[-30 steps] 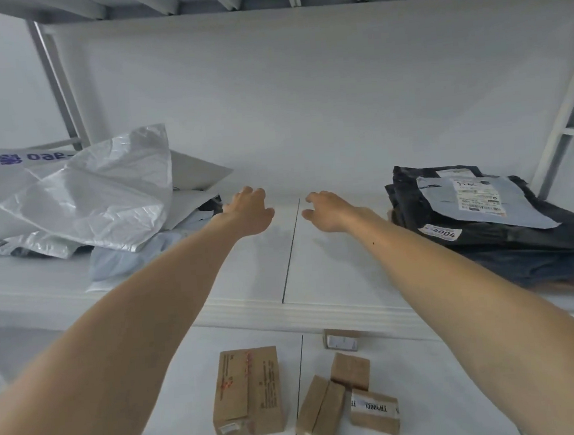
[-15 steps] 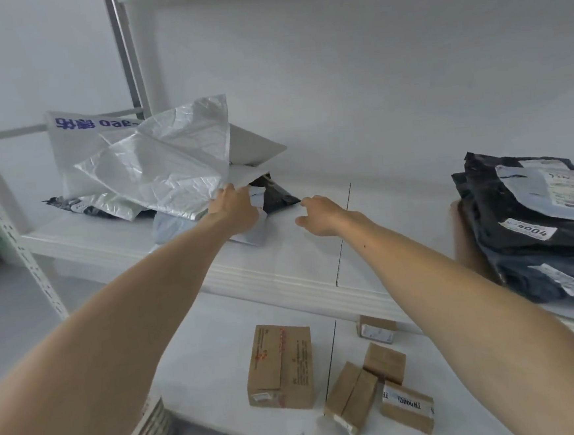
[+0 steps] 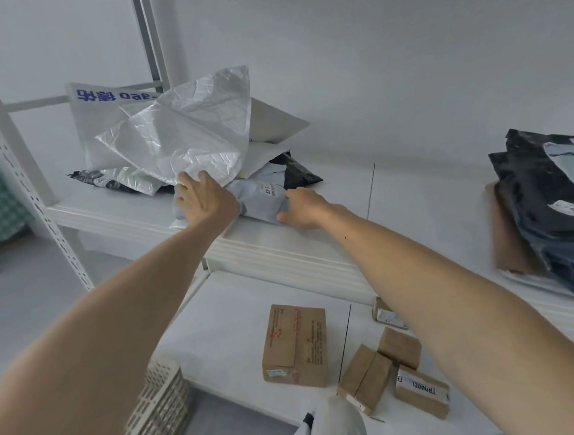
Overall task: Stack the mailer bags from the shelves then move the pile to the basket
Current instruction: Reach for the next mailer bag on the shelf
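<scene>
Your left hand (image 3: 205, 201) lies spread on the grey bag (image 3: 263, 200) (label up); your right hand (image 3: 303, 207) curls at its three o'clock edge, hold unclear.

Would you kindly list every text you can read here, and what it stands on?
"360", upside down in blue, beside unclear characters: white bag.
"4004", upside down: label on dark bag.
"TR9001", roughly, upside down and blurred: small box.
Too small to read: label on grey bag; print on large box.
</scene>
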